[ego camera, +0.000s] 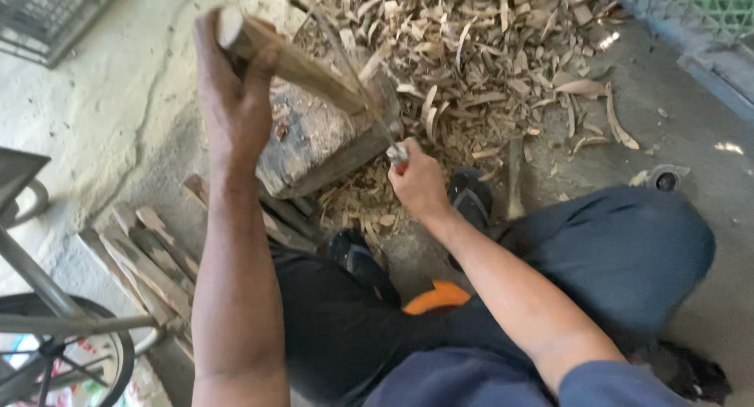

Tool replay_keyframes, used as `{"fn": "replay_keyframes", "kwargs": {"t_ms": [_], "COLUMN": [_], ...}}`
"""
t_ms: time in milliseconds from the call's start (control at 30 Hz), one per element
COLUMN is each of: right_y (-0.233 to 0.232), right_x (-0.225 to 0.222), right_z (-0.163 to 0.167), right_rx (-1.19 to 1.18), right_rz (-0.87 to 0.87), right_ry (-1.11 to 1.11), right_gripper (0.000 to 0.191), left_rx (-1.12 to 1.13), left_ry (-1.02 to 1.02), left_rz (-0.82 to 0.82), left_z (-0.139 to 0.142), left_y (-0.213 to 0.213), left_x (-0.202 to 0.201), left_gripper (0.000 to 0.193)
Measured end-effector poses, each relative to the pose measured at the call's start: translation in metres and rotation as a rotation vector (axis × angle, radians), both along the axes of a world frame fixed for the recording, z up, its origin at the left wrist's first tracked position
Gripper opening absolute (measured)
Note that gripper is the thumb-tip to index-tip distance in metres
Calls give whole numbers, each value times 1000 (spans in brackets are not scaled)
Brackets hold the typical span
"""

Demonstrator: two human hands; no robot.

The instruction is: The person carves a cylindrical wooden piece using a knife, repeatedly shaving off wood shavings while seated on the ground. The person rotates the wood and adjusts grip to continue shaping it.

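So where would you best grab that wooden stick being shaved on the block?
Probably at its upper end, from the far side of the blade, as the left hand grips it now. The stick slants down onto the chopping block, so the top end is free. The right hand works the thin blade near the lower end, which is best avoided.

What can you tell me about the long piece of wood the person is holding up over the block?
The wooden stick is a pale brown, roughly shaped length with a lighter cut end at the top. The left hand grips it near that upper end, holding it tilted, its lower end resting on the worn chopping block. A thin blade, held by the right hand, lies against its lower part. Wood shavings are heaped behind it.
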State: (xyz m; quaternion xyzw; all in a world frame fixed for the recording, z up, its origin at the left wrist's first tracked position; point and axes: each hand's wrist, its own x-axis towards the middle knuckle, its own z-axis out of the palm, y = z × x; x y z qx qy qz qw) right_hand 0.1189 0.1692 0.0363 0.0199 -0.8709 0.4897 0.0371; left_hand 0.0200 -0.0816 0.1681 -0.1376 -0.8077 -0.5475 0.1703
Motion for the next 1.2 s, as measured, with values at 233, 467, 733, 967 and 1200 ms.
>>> {"fn": "replay_keyframes", "kwargs": {"t_ms": [233, 467, 733, 967, 1200], "right_y": [12, 16, 5, 15, 12], "right_x": [-11, 13, -2, 5, 8], "right_z": [-29, 38, -16, 29, 5], "right_rx": [-364, -9, 81, -198, 60], "right_rz": [118, 2, 25, 58, -69], "right_ry": [-602, 236, -161, -470, 115], "right_gripper": [23, 21, 19, 19, 15], "left_rx": [76, 31, 88, 71, 73], "left_ry": [28, -48, -103, 15, -114], "left_rz": [-62, 11, 10, -85, -20], "left_z": [2, -17, -19, -8, -20], "left_y": [-9, -27, -29, -26, -29], "left_x": [-5, -16, -18, -14, -11], "left_gripper": [52, 55, 62, 52, 53]}}
